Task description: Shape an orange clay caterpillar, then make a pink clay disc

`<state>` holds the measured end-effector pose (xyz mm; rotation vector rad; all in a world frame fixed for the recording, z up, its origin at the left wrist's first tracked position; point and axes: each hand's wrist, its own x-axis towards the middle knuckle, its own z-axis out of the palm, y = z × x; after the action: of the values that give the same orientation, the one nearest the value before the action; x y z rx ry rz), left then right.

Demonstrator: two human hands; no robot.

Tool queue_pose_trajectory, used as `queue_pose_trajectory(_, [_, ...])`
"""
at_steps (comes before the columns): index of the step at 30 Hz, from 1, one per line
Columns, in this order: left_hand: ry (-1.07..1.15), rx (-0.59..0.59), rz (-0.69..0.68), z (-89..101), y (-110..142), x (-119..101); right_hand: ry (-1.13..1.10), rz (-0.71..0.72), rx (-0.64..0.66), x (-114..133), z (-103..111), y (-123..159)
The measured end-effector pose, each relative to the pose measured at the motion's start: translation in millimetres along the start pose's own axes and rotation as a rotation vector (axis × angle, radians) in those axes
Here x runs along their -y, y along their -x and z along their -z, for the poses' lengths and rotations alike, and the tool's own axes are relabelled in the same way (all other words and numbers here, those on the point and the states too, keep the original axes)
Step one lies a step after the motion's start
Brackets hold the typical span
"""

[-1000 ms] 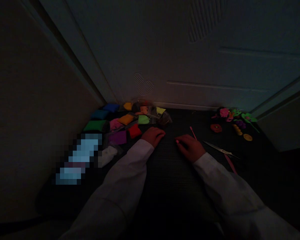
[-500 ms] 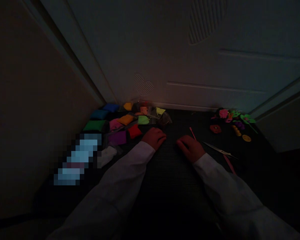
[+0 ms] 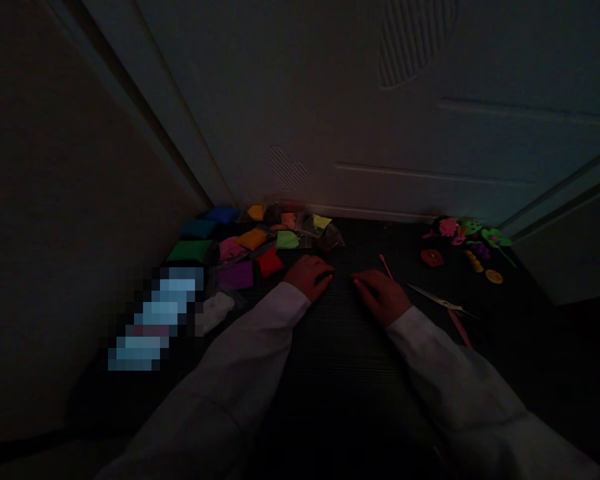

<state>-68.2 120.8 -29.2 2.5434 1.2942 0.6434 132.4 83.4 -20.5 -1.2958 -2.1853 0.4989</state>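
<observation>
My left hand [image 3: 309, 277] rests on the dark tabletop, loosely curved, with a small gap between thumb and fingers and nothing visible in it. Close by lies a red packet of what looks like modelling clay [image 3: 269, 263]. My right hand [image 3: 381, 297] lies opposite, also loosely curled, its thumb and forefinger slightly apart and holding nothing I can see. Just behind it is a thin pink stick [image 3: 386, 267], partly hidden by the hand. To its right are scissors [image 3: 437, 298] with the blades pointing left, and a flat pink strip [image 3: 459, 328].
Several more clay packets, including a purple one [image 3: 235, 274] and a green one [image 3: 193, 251], line the left and back. A pixelated bright screen [image 3: 157, 317] stands at left. Small shaped pieces, among them a pink flower [image 3: 448, 227], lie far right. A white panel [image 3: 380, 193] rises behind.
The thumb and fingers of both hands have parted slightly. Both arms stay in place, and the objects on the table have not moved.
</observation>
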Motion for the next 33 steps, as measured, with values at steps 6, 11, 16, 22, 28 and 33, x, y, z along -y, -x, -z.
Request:
queue_pose_trajectory(6, [-0.006,0.000,-0.003,1.4,0.1,-1.0,0.003,-0.012,-0.002,2.8,3.0,-0.6])
queue_pose_trajectory(11, [-0.010,-0.006,-0.005,1.2,0.2,-1.3,0.003,-0.030,-0.007,2.4,2.5,-0.3])
queue_pose_trajectory(16, [-0.016,-0.036,-0.006,0.7,0.8,-2.0,0.003,-0.051,-0.018,-0.6,-0.2,0.8])
queue_pose_trajectory(22, [-0.026,-0.081,-0.023,-1.2,1.6,-0.5,0.009,-0.034,-0.007,2.7,1.6,0.6])
queue_pose_trajectory(28, [-0.076,-0.160,-0.028,3.7,2.9,-8.0,0.052,-0.035,0.014,6.1,3.2,0.8])
queue_pose_trajectory(33, [-0.202,-0.235,0.022,29.8,3.6,-8.2,0.090,0.012,0.051,0.8,-0.5,0.7])
